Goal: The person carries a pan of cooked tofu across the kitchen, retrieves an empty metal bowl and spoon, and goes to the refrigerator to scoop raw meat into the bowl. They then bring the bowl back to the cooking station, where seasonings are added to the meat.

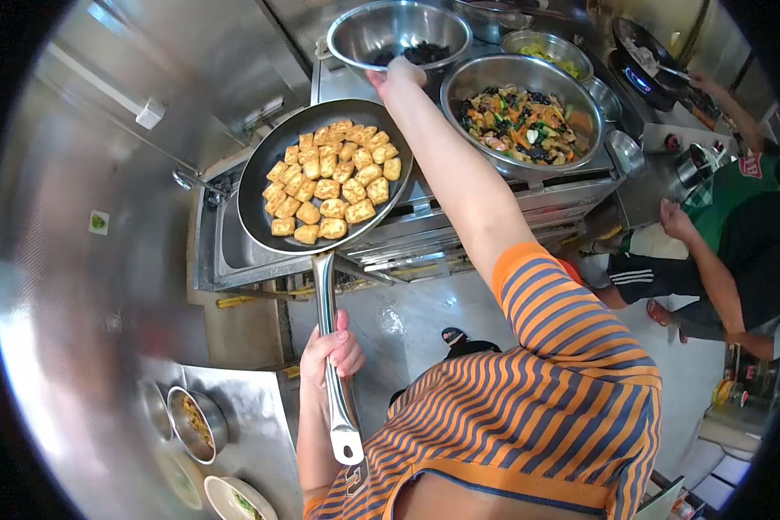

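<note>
My left hand (330, 354) is wrapped round the steel handle of a frying pan (323, 290). Golden-brown fried tofu pieces (329, 186) cover much of the pan's dark surface. Stretched forward, my right hand (399, 76) grips the near rim of a steel bowl (355, 39); some of its fingers are hidden. Dark food, perhaps wood ear fungus (426, 54), lies in that bowl. Just right of my forearm stands a larger steel bowl (591, 130) of mixed cooked vegetables (529, 130).
Beneath the pan is a sink (230, 238) with a tap (185, 179). Farther right, a person (737, 208) works by a wok (659, 56) over a lit burner. Another steel bowl (585, 61) holds pale green food. At lower left, a metal counter (251, 407) carries several bowls.
</note>
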Tool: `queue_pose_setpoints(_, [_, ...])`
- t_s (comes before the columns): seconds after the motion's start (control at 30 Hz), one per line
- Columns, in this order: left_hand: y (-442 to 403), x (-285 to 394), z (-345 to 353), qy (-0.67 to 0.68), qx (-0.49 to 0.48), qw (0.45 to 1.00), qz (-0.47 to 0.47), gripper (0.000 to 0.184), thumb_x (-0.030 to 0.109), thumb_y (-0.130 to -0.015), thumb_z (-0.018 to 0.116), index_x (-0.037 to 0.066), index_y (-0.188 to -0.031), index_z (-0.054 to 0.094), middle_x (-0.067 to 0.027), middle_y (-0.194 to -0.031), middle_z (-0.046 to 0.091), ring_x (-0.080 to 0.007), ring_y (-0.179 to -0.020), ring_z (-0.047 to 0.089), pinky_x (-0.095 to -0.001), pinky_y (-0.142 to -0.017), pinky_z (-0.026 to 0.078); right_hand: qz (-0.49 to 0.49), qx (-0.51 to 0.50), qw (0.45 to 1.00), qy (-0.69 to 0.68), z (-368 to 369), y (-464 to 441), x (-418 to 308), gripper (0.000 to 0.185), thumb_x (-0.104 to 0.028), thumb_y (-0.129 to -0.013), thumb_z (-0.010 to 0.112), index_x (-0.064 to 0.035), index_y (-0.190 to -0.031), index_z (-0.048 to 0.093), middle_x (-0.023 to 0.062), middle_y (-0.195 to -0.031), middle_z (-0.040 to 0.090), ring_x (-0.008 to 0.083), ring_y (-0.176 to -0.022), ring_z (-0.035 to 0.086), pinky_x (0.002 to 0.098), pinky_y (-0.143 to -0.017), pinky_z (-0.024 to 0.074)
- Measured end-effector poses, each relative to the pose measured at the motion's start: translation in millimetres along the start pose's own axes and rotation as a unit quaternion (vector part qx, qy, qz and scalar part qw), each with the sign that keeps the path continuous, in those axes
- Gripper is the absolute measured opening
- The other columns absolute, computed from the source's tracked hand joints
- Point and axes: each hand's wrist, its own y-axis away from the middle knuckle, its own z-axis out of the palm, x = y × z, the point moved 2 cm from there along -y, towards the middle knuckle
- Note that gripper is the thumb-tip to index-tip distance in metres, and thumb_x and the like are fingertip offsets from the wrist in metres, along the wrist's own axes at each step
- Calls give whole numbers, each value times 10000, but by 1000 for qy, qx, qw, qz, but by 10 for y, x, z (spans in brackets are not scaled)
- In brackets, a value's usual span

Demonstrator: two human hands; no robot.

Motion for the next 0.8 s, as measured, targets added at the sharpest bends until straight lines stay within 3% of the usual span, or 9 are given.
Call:
queue_pose_setpoints(0.2, [-270, 232, 492, -18, -37, 998, -40, 75, 64, -799, 513, 105, -765, 460, 14, -441, 380, -112, -336, 375, -248, -339, 269, 2, -165, 986, -26, 664, 44, -492, 316, -60, -820, 383, 39, -1117, 342, 291, -953, 512, 349, -632, 588, 390, -540, 558])
queue_pose_setpoints(0.27, [-544, 151, 464, 3, -81, 996, -39, 79, 68, -798, 519, 108, -760, 463, 15, -444, 383, -112, -346, 384, -248, -343, 272, 127, -230, 962, -79, 613, 176, -762, 239, -84, -837, 395, 50, -1035, 398, 202, -859, 518, 302, -679, 582, 338, -490, 542])
queue_pose_setpoints(0.4, [-1025, -4, 162, -27, -137, 989, -46, 78, 119, -813, 519, 110, -752, 472, 23, -439, 379, -102, -354, 375, -246, -351, 277, 84, -257, 962, -45, -65, 924, -1323, 237, -79, -824, 442, 60, -1015, 434, 185, -885, 541, 279, -723, 588, 327, -589, 538])
queue_pose_setpoints(0.47, [-1095, 1, 293, -52, -141, 988, -40, 168, 219, -837, 514, 108, -719, 467, 29, -431, 365, -95, -353, 355, -243, -353, 279, 125, -315, 938, 68, -580, 1299, -1740, 268, -36, -786, 391, 138, -990, 402, 359, -952, 500, 301, -648, 605, 312, -588, 560])
queue_pose_setpoints(0.5, [-1179, -27, 247, -16, -147, 987, -65, 177, 254, -846, 506, 100, -760, 496, 29, -432, 360, -97, -350, 347, -237, -354, 278, -3, -298, 950, 98, -822, 1920, -1769, 217, -36, -760, 415, 166, -835, 442, 400, -923, 498, 250, -612, 614, 257, -582, 549])
queue_pose_setpoints(0.57, [-1105, -72, 268, -98, -75, 992, 32, 313, 361, -834, 506, 63, -927, 511, -10, -536, 440, -112, -391, 381, -243, -373, 311, -22, -264, 958, 107, -1464, 2561, -1899, 118, -72, -764, 454, 39, -733, 481, 333, -837, 566, 214, -529, 602, 263, -531, 536])
queue_pose_setpoints(0.7, [-1055, -376, -195, 6, -76, 996, -51, 708, 512, -784, 485, 19, -1264, 318, -84, -944, 528, -171, -742, 527, -259, -585, 444, -25, -116, 990, 77, -2981, 3674, -1870, 99, -113, -763, 513, -71, -675, 495, 123, -651, 604, 195, -510, 591, 249, -425, 466])
queue_pose_setpoints(0.77, [-1234, -648, -1016, -60, -240, 967, -67, 578, 439, -835, 463, 23, -1228, 382, -76, -1019, 573, -169, -858, 559, -254, -587, 434, -9, -43, 997, 62, -3844, 4175, -1614, 71, -130, -749, 515, -91, -689, 507, 70, -596, 590, 163, -522, 588, 234, -400, 435])
queue_pose_setpoints(0.8, [-711, -819, -749, -9, -141, 981, -133, 506, 418, -858, 447, 18, -1168, 456, -73, -923, 609, -155, -749, 551, -248, -561, 413, -21, 17, 999, 32, -4269, 4424, -1447, 63, -129, -743, 510, -86, -697, 511, 56, -616, 595, 153, -515, 582, 221, -386, 417])
